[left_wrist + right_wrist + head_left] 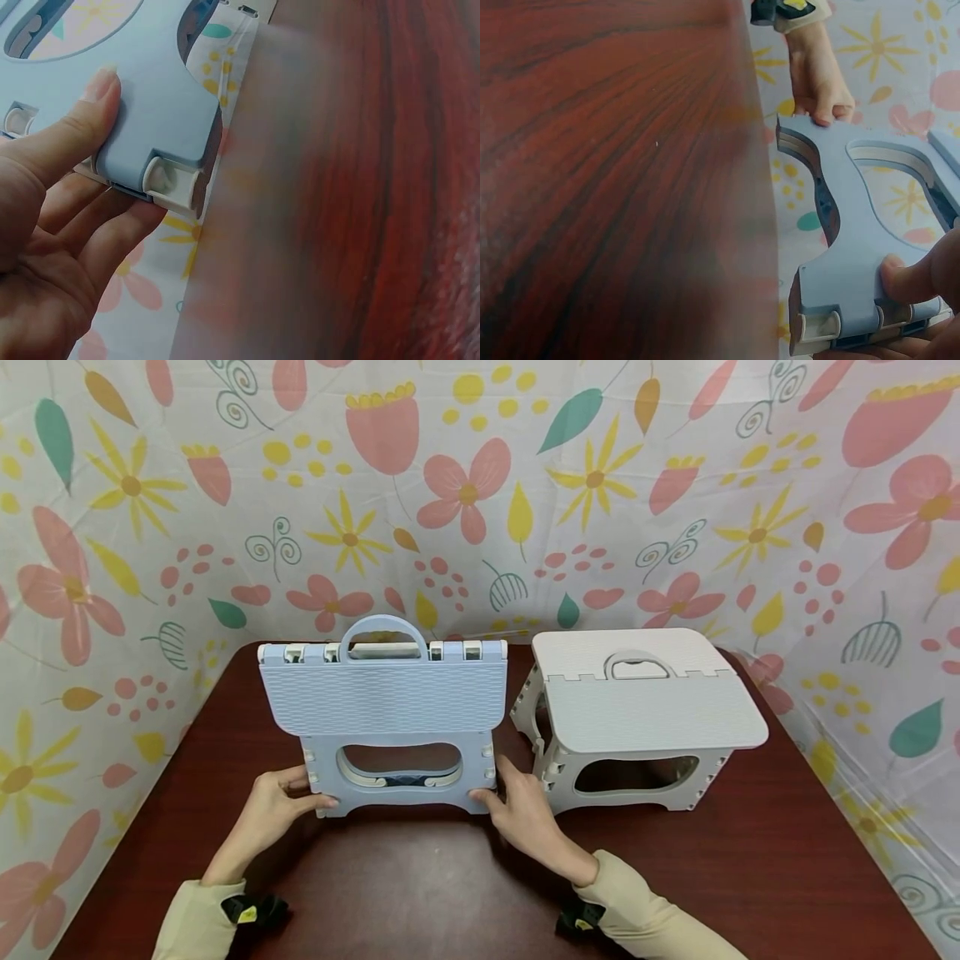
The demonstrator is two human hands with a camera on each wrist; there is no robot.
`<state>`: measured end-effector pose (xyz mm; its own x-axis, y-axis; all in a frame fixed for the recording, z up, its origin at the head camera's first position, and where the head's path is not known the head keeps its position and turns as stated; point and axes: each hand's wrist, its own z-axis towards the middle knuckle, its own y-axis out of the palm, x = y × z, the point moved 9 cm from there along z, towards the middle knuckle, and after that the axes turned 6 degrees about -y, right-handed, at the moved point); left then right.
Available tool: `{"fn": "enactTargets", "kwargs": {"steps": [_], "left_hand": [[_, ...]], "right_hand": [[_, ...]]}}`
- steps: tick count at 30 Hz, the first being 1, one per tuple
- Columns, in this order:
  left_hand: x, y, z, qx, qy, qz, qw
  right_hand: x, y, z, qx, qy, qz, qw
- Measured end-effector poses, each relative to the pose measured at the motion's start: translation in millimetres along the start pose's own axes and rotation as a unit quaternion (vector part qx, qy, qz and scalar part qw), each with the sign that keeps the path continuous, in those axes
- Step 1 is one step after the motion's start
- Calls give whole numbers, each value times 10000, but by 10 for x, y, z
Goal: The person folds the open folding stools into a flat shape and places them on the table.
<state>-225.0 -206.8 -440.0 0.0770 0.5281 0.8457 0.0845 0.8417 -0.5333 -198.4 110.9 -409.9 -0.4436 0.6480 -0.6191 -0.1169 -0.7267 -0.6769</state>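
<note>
A light blue folding step stool (386,697) stands partly folded, its handle upright at the top and its textured top panel hanging down in front. At the stool's lower left side, my left hand (273,810) pinches the leg panel, thumb in front and fingers behind. My right hand (528,818) grips the lower right side the same way. The left wrist view shows the left thumb (97,101) flat on the blue panel, beside a white hinge piece (171,180). In the right wrist view, the right thumb (907,277) presses the panel near its hinged edge.
To the right, a white and grey folding stool (652,710) stands unfolded, close to my right hand. Both stools are on a dark red wooden table (420,893). A flower-patterned cloth (465,527) hangs behind the table and along its sides.
</note>
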Motion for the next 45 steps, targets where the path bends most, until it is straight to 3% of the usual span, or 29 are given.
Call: {"fn": "enactTargets", "kwargs": {"steps": [28,45], "left_hand": [[29,-20,-49,282,277,133,9991],[14,-29,-58,269,174,139,9994]], "right_hand": [[-8,9,-13,65,-98,-204,9997],[-9,2,-22,51,-54,-155,9999]]}}
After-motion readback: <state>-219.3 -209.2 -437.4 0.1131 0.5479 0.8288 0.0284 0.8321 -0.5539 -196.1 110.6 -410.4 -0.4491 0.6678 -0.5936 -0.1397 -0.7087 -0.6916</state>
